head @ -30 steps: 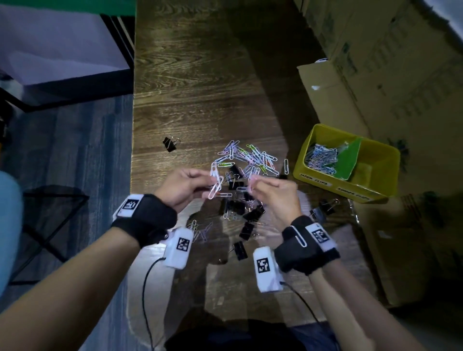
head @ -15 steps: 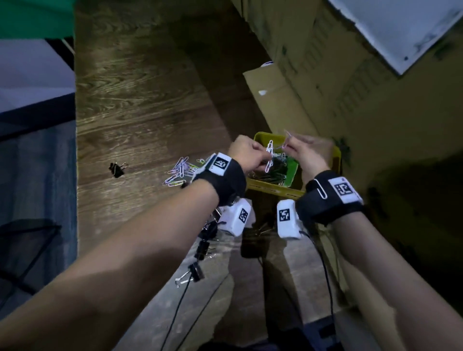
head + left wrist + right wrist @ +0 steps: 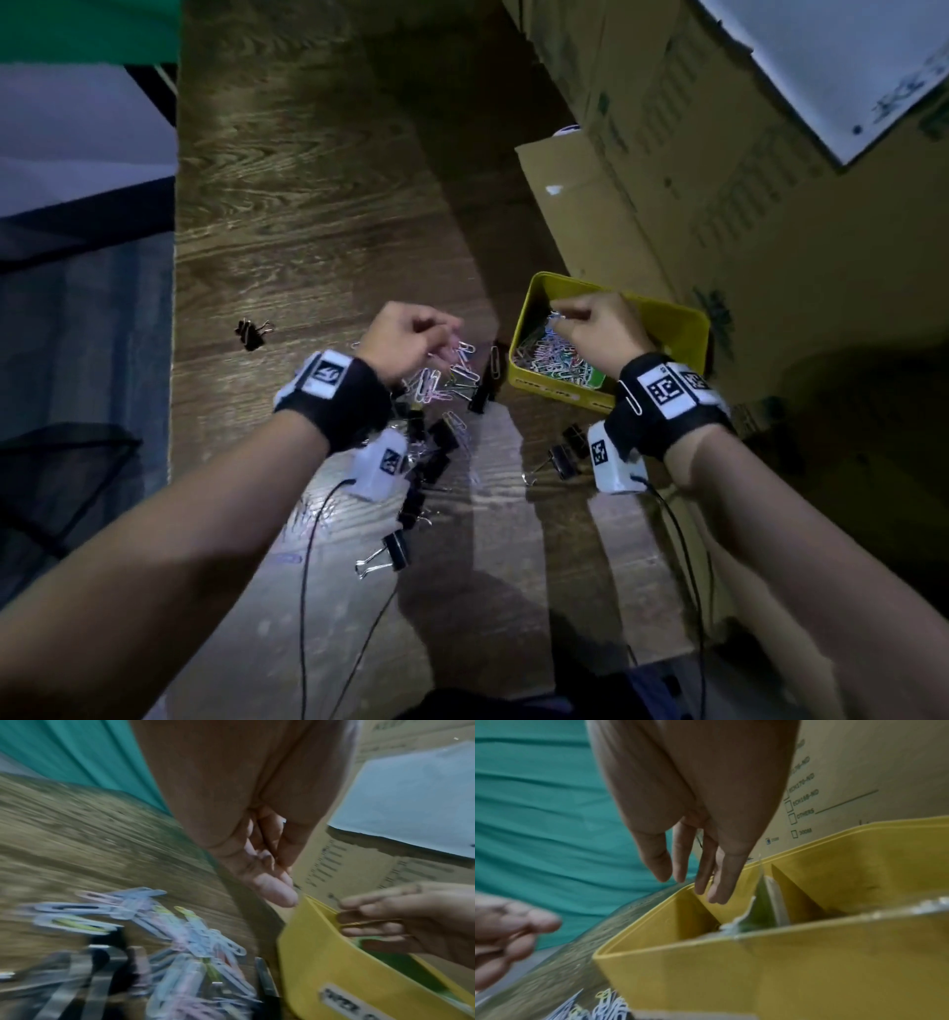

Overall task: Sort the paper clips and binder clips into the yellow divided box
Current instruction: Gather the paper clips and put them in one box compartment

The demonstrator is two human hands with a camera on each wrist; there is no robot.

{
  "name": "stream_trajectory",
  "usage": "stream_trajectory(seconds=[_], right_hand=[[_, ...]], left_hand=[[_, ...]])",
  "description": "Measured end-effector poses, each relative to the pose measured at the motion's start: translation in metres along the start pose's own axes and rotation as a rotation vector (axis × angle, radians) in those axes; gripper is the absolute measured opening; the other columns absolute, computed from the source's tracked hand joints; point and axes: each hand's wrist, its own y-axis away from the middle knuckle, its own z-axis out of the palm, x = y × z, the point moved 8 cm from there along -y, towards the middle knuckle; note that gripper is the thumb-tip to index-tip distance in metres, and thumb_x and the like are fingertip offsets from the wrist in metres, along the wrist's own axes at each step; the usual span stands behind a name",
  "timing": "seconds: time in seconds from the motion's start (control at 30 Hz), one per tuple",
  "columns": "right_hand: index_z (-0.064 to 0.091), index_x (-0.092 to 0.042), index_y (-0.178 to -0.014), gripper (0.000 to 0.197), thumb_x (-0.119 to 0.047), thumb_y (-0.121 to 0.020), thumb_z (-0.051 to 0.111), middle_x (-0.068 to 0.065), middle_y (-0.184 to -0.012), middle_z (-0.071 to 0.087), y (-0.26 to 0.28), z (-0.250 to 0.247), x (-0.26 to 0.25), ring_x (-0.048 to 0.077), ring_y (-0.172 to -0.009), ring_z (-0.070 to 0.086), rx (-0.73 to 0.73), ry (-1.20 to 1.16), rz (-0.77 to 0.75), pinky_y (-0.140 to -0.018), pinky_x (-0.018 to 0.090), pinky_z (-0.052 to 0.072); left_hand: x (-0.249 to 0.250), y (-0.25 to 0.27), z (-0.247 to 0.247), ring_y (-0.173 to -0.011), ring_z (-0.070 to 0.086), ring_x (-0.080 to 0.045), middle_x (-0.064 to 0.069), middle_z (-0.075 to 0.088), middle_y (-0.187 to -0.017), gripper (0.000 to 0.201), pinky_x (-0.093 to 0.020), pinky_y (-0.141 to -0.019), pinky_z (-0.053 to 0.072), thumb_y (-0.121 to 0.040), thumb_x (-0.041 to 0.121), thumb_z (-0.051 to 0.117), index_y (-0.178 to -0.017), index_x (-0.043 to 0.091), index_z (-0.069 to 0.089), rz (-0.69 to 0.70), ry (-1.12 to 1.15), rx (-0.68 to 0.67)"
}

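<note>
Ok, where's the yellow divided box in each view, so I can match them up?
Head: yellow divided box right of centre, under the right hand.
Left wrist: lower right, labelled front wall.
Right wrist: fills the lower right, both compartments visible.
Shared landmark: the green divider inside, also seen from the head.

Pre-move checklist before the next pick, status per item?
1. Right hand over the yellow divided plastic box, above the compartment holding coloured wire paper clips: ok.
2. Right hand emptied: cannot tell; views disagree.
3. Left hand free, above the loose paper clip pile: ok; left wrist view shows nothing held.
4. Compartment beyond the green divider ready for binder clips: cannot tell; its floor is hidden.
5. Black metal binder clips sorted: not ok; several lie on the wooden table.
</note>
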Motion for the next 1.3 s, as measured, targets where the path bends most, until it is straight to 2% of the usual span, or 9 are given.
stream_trajectory(seconds=[0.17,0.27,0.37,0.5,0.6,0.7,0.97,1.17,1.3], right_hand=[[0.072,-0.018,-0.104,0.019,-0.016,-0.087,0.066,-0.004,-0.094,0.071,0.029,0.043,-0.04,0.004,-0.084,0.065,-0.035,-0.112,-0.192,-0.086,0.021,0.052],[0.072,-0.016,-0.105,0.019,-0.013,-0.087,0.064,-0.008,-0.095,0.065,0.067,0.1,-0.077,0.002,-0.081,0.059,-0.201,0.001,-0.389,-0.077,0.006,0.044],[0.07,-0.012,-0.109,0.023,-0.012,-0.089,0.059,0.002,-0.106,0.066,0.11,0.182,-0.099,0.015,-0.09,0.06,-0.425,0.254,-0.608,-0.084,0.025,0.049],[0.061,-0.009,-0.118,0.036,-0.004,-0.083,0.052,0.011,-0.114,0.057,0.147,0.266,-0.099,0.029,-0.109,0.053,-0.524,0.504,-0.7,-0.089,0.035,0.044],[0.052,-0.004,-0.123,0.039,-0.012,-0.086,0.055,0.015,-0.122,0.048,0.156,0.299,-0.096,0.032,-0.121,0.041,-0.47,0.623,-0.665,-0.099,0.041,0.036],[0.044,0.0,-0.131,0.047,-0.013,-0.089,0.057,0.017,-0.134,0.036,0.157,0.323,-0.082,0.034,-0.129,0.032,-0.488,0.684,-0.564,-0.104,0.04,0.034],[0.055,-0.005,-0.114,0.026,-0.007,-0.09,0.046,0.014,-0.107,0.057,0.15,0.324,-0.074,0.029,-0.099,0.056,-0.524,0.46,-0.363,-0.079,0.034,0.042],[0.038,-0.015,-0.141,0.054,-0.006,-0.09,0.055,0.007,-0.129,0.05,0.147,0.324,-0.081,0.017,-0.092,0.061,-0.555,0.434,-0.466,-0.084,0.028,0.043],[0.06,-0.008,-0.116,0.031,-0.007,-0.085,0.062,0.006,-0.115,0.055,0.14,0.332,-0.077,0.022,-0.098,0.055,-0.613,0.435,-0.417,-0.092,0.035,0.046]], left_hand=[[-0.073,0.038,-0.105,-0.047,0.057,-0.003,-0.011,0.065,-0.068,0.011,-0.02,-0.048,0.05,-0.089,0.0,0.056,-0.09,0.002,0.066,-0.063,-0.322,0.076],[-0.116,0.069,-0.14,-0.065,0.062,-0.014,-0.009,0.07,-0.08,0.019,-0.03,-0.066,0.053,-0.083,0.002,0.058,-0.092,0.012,0.071,-0.05,-0.727,0.031],[-0.143,0.106,-0.133,-0.084,0.066,-0.028,-0.011,0.069,-0.095,0.034,-0.036,-0.08,0.053,-0.078,0.02,0.043,-0.095,0.012,0.071,0.049,-0.885,-0.038],[-0.175,0.147,-0.116,-0.086,0.06,-0.037,-0.013,0.062,-0.096,0.042,-0.043,-0.072,0.054,-0.08,0.041,0.044,-0.106,0.015,0.064,-0.005,-0.985,0.054],[-0.182,0.163,-0.108,-0.092,0.053,-0.039,-0.016,0.057,-0.105,0.041,-0.043,-0.078,0.049,-0.08,0.03,0.064,-0.117,0.013,0.058,-0.102,-0.97,0.167],[-0.188,0.162,-0.103,-0.099,0.051,-0.035,-0.015,0.054,-0.112,0.038,-0.04,-0.087,0.043,-0.084,0.016,0.057,-0.121,0.013,0.057,-0.133,-0.901,0.167],[-0.182,0.161,-0.108,-0.084,0.06,-0.032,-0.013,0.06,-0.091,0.015,-0.025,-0.067,0.035,-0.088,0.014,0.054,-0.092,0.007,0.067,-0.08,-0.76,0.149],[-0.186,0.157,-0.106,-0.091,0.058,-0.032,-0.014,0.056,-0.1,0.016,-0.031,-0.073,0.039,-0.089,0.011,0.051,-0.101,0.003,0.058,-0.088,-0.813,0.041],[-0.183,0.161,-0.1,-0.093,0.056,-0.031,-0.014,0.055,-0.102,0.017,-0.032,-0.077,0.041,-0.088,0.009,0.051,-0.103,0.002,0.056,0.003,-0.859,-0.009]])
